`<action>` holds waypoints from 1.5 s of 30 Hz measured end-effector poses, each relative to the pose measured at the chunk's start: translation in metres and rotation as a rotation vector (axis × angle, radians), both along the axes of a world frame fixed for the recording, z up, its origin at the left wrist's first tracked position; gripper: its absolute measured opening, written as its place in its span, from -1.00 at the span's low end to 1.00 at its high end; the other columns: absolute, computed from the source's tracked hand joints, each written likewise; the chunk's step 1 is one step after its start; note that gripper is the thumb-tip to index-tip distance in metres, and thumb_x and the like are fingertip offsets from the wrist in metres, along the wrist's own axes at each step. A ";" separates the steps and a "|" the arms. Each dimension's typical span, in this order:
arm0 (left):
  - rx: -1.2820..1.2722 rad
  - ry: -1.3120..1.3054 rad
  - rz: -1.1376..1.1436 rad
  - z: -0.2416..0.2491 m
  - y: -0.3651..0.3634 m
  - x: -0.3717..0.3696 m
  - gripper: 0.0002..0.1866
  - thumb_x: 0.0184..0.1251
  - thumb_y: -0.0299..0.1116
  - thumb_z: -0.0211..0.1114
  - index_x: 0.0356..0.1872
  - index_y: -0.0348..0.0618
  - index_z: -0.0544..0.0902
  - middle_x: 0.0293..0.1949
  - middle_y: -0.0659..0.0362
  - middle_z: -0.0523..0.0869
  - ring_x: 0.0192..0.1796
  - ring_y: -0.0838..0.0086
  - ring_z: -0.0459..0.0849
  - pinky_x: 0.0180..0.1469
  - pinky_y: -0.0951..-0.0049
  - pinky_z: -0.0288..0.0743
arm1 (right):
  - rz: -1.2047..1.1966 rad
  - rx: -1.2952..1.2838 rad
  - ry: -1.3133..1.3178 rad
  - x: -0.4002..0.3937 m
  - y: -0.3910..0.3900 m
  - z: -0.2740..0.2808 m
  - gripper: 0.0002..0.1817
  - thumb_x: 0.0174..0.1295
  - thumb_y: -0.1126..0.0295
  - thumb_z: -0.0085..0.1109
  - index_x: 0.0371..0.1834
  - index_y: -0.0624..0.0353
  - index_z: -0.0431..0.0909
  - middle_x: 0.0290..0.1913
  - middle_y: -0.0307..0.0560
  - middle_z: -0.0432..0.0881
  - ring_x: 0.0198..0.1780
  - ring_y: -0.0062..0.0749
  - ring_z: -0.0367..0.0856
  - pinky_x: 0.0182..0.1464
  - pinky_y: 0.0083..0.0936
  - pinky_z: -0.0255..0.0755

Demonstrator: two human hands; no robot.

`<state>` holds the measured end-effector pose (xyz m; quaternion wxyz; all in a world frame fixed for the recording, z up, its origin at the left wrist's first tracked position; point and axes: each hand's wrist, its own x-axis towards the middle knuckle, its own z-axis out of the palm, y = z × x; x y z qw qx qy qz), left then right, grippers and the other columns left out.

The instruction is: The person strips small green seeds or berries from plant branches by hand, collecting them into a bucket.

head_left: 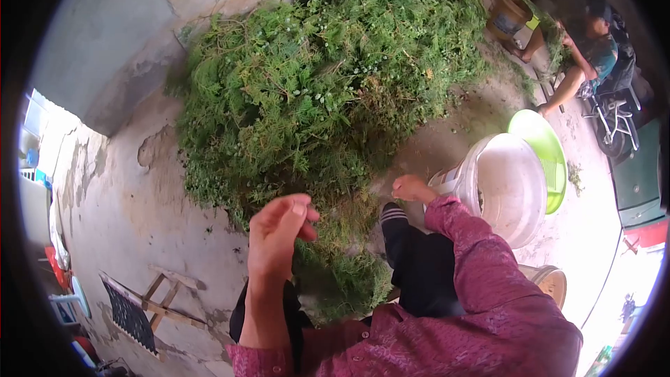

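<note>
My left hand is raised in front of the big heap of green branches. Its fingers are loosely bent and apart, and I see nothing in them. Beside the white bucket, at its left side, is my right hand with the fingers curled closed. Whatever it may hold is too small or hidden to make out. The heap is leafy, with small pale round fruits among the sprigs. Loose greenery lies on the floor between my legs.
A green basin leans behind the bucket. Below it stands a brown-topped tub. Another person sits at the upper right holding greenery near a brown bucket. A wooden folding stool lies at the lower left.
</note>
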<state>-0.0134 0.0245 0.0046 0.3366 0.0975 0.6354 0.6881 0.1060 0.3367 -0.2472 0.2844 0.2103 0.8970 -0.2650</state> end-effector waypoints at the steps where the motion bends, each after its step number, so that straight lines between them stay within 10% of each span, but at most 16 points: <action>1: -0.032 -0.022 -0.002 0.002 0.000 0.001 -0.76 0.26 -0.35 0.12 -0.17 -0.30 0.55 -0.40 0.17 0.63 -0.48 0.61 0.52 -0.37 0.61 0.40 | -0.004 -0.006 0.003 0.002 -0.005 -0.013 -0.72 -0.13 0.12 0.10 -0.47 0.07 0.58 -0.39 0.03 0.60 -0.30 -0.09 0.58 -0.24 -0.26 0.43; 12: -0.133 -0.294 -0.156 -0.002 -0.005 0.026 -0.66 0.20 -0.36 0.22 -0.06 -0.37 0.52 -0.29 0.08 0.66 -0.34 0.53 0.60 -0.20 0.56 0.48 | -0.259 0.032 0.047 -0.022 -0.019 -0.076 -0.53 -0.08 0.27 0.15 -0.02 0.15 0.47 -0.12 0.16 0.57 -0.04 -0.01 0.52 0.01 -0.27 0.37; 27: -0.467 -0.438 -0.321 -0.030 0.018 0.028 -0.63 0.21 -0.28 0.27 -0.05 -0.33 0.52 -0.24 0.18 0.63 -0.26 0.59 0.55 -0.19 0.60 0.42 | -0.733 0.339 0.451 -0.065 0.036 -0.125 -0.71 0.01 0.41 0.14 -0.14 0.13 0.51 -0.11 0.13 0.46 -0.09 0.10 0.45 -0.07 -0.17 0.38; 38: -0.569 -0.194 -0.410 -0.033 0.031 0.032 -0.66 0.20 -0.31 0.26 -0.09 -0.34 0.55 -0.29 0.14 0.64 -0.26 0.55 0.58 -0.21 0.56 0.46 | -0.854 -0.277 0.542 -0.033 -0.004 -0.126 -0.84 -0.10 0.41 0.20 -0.43 0.20 0.51 -0.56 0.05 0.56 -0.45 -0.17 0.58 -0.37 -0.29 0.41; 45: -0.545 0.158 -0.469 -0.022 0.031 0.033 -0.68 0.18 -0.30 0.26 -0.10 -0.28 0.56 -0.26 0.09 0.66 -0.25 0.49 0.61 -0.22 0.53 0.47 | -0.939 -0.900 0.360 -0.034 -0.024 0.006 -0.87 0.05 0.37 0.17 -0.40 0.18 0.52 -0.54 -0.25 0.55 -0.56 -0.65 0.52 -0.49 -0.70 0.40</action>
